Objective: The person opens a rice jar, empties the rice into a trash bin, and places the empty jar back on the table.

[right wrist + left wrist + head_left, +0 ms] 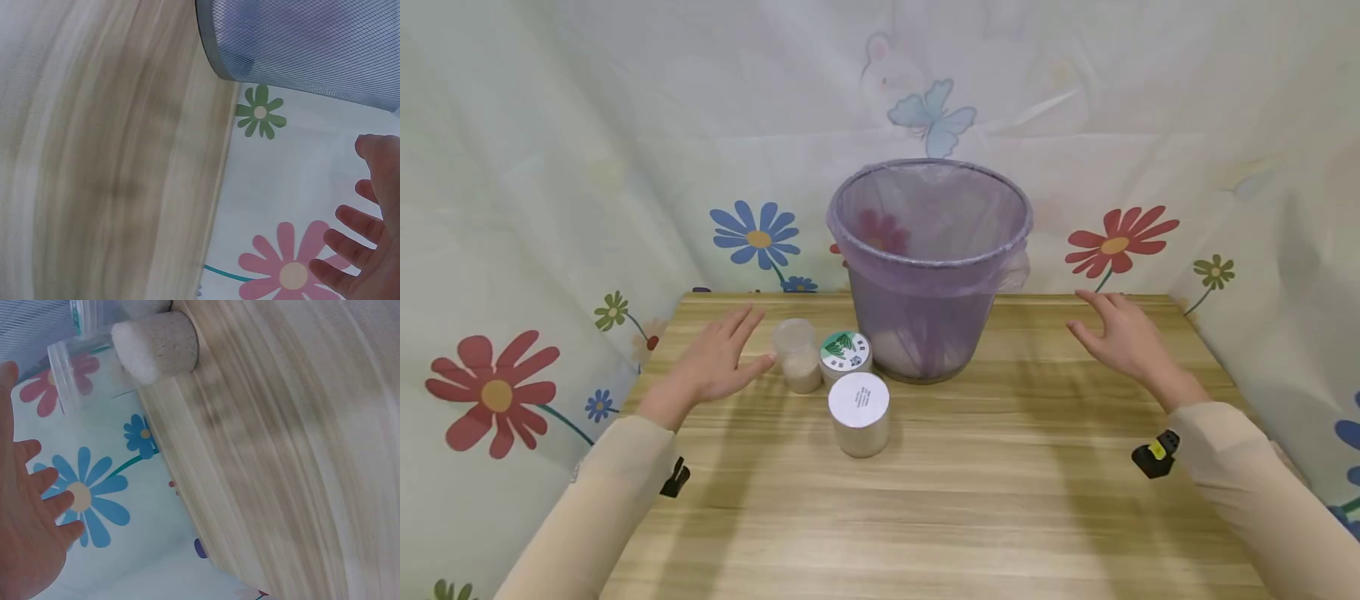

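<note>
A person's two bare hands reached out above a wood-grain table (970, 508), both in long pale sleeves. The left hand (718, 360) had its fingers extended and gripped nothing; its thumb pointed toward a clear tub (802, 371) partly filled with a pale substance, and the left wrist view showed a gap between them. The right hand (1118, 340), fingers loosely spread, also held nothing and was off to the right of a mesh bin (917, 337), apart from it. The bin stood upright near the table's far edge, a thin purple bag (917, 277) lining it and folded over its rim. The clear tub stood to the bin's left. Between the two was a jar with a green-and-white lid (845, 352), and just in front of that jar stood a white-topped jar (860, 417) with small printing on its top; whether these two jars touched could not be told. Behind everything hung a pale curtain (625, 108) patterned with red, blue and green flowers and a blue butterfly (934, 117).
</note>
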Available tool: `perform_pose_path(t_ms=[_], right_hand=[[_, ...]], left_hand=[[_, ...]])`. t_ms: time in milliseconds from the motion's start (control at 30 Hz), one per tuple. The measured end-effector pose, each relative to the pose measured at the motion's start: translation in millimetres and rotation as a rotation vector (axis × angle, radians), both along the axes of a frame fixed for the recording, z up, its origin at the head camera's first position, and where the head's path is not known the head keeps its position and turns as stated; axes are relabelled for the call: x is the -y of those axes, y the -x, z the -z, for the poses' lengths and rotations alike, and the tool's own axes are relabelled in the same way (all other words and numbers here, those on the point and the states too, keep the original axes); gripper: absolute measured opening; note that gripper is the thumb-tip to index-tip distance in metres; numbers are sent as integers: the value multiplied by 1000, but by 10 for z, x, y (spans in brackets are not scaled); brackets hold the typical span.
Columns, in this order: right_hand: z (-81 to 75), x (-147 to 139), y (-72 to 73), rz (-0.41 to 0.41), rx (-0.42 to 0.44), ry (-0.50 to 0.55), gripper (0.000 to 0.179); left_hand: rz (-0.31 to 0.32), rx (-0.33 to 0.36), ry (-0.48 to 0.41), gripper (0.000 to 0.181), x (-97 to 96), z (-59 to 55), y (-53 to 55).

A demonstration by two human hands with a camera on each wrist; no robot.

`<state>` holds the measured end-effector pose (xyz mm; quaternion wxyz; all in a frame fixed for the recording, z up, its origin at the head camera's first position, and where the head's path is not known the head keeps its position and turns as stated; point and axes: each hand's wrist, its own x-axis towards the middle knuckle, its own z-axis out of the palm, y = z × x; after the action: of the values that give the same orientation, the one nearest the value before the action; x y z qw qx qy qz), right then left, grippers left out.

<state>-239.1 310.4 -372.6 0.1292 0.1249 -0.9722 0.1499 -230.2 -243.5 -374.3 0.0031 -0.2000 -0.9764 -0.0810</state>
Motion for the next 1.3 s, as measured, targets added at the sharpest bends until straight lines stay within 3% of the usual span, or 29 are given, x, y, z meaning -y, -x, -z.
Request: perform_pose_path(t_ms=[200, 433, 567, 900, 1133, 1300], right_hand=[[91, -23, -11, -11, -55, 22, 52], [125, 5, -45, 8, -14, 24, 52], [136, 58, -63, -16, -34, 30, 51], [168, 249, -81, -51, -110, 44, 48], [173, 301, -91, -93, -167, 62, 46], [200, 334, -89, -116, -193, 77, 45]], left_hand=[[-21, -4, -59, 79, 46, 109, -22], [-31, 2, -109, 78, 63, 231, -42], [-51, 36, -157, 79, 57, 301, -55], [-60, 58, -335, 84, -1, 591, -67], [-133, 132, -482, 95, -44, 719, -28], [-154, 148, -571, 99, -82, 817, 29]])
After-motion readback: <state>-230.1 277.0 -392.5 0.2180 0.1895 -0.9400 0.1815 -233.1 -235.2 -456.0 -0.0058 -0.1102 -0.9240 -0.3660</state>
